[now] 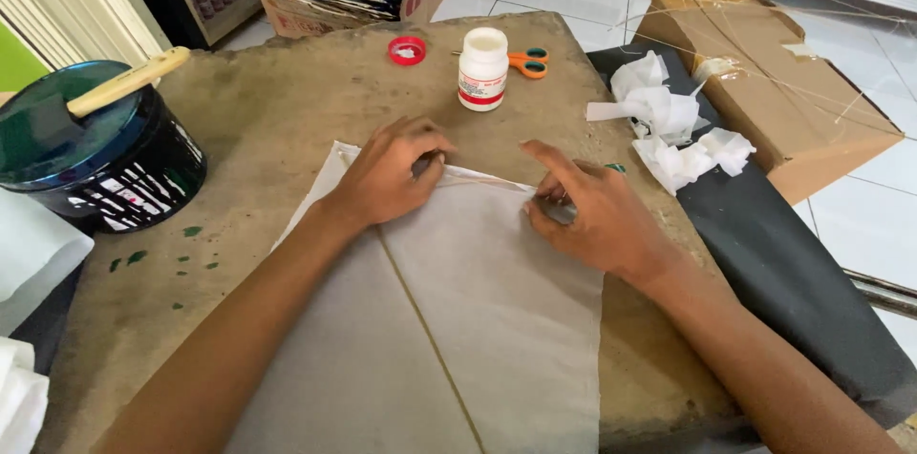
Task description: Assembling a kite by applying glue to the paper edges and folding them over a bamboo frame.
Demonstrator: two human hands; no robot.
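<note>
Folding step in hand: left hand and right hand press flat, grasping nothing, on the grey paper sheet's top edge over a thin stick on the worktable; next move likely calls for even fingertip pressure.

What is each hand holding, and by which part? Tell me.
Neither hand lifts anything. Left hand and right hand press the top edge of the white paper sheet against a thin stick there.
</note>
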